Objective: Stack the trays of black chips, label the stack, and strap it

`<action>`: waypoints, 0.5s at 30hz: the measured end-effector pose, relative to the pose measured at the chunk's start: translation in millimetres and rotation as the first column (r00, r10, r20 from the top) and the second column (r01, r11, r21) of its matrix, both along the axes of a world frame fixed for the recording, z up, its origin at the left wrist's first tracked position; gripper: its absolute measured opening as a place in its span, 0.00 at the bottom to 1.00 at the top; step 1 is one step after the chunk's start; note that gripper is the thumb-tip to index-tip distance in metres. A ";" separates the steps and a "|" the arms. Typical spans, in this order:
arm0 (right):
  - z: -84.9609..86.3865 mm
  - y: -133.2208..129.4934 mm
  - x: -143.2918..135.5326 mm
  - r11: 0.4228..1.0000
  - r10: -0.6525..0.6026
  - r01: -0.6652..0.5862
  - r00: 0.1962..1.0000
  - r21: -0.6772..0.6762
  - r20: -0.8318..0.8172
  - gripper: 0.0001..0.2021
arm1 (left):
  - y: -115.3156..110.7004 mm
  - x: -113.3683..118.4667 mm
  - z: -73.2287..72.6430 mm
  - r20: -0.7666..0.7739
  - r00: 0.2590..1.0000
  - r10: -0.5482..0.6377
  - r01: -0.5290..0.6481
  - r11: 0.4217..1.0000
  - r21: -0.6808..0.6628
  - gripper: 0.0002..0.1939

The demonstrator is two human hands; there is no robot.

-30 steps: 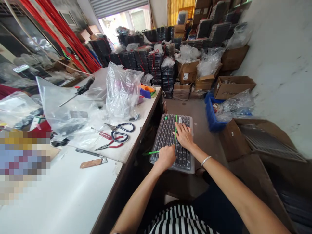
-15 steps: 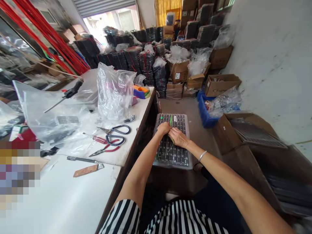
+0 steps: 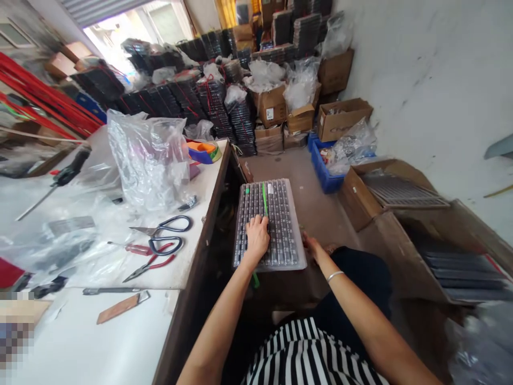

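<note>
A clear plastic tray stack [image 3: 280, 214] filled with rows of small dark parts lies in front of me, low beside the workbench. A bright green strap [image 3: 264, 199] runs lengthwise over its top. My left hand [image 3: 257, 237] rests on the top of the stack with its fingers on the strap's line. Just off the right edge of the stack is my right hand [image 3: 312, 246], its fingers low and partly blurred; whether they hold anything is not clear. A green strap end [image 3: 255, 280] shows below the near left corner.
On the workbench [image 3: 200, 256] at left are black-handled scissors [image 3: 168, 230], red pliers [image 3: 150, 266], a screwdriver and plastic bags [image 3: 148, 160]. A blue crate [image 3: 331, 179] and open cartons [image 3: 355, 206] stand at right. Stacked trays line the back.
My hands have come apart: the left moved down onto the stack's top, the right moved off past its right edge. The view has shifted, and the green strap now lies along the stack.
</note>
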State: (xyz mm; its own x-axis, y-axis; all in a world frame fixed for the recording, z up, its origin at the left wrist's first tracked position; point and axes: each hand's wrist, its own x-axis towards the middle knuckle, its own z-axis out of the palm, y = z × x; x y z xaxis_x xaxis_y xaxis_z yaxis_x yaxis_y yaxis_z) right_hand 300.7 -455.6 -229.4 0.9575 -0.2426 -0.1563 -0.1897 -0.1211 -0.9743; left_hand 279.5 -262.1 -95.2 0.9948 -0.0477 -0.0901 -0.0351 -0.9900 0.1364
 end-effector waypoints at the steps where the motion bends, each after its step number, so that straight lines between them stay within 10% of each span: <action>1: -1.9 4.9 5.1 0.998 0.004 -0.003 1.000 0.055 -0.014 0.17 | 1.5 2.1 2.7 -0.008 0.999 -0.033 0.033 0.999 0.009 0.18; 8: 30.2 -7.1 63.0 0.947 -0.010 0.000 1.000 0.322 0.029 0.16 | 3.9 26.0 20.3 -0.178 0.981 -0.078 0.086 0.996 0.038 0.14; 15: 110.8 -16.6 51.1 0.958 0.031 -0.094 0.974 0.271 0.227 0.18 | 5.8 32.5 25.7 -0.188 0.979 -0.073 0.073 0.997 -0.011 0.15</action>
State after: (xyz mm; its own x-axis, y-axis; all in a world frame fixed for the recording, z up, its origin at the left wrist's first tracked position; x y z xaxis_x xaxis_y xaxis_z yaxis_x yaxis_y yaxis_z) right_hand 351.9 -472.2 -118.6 0.9874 -0.1580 0.0049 0.0299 0.1562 -0.9873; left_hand 312.0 -256.3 -69.5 0.9540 -0.1204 -0.2747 -0.0807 -0.9852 0.1514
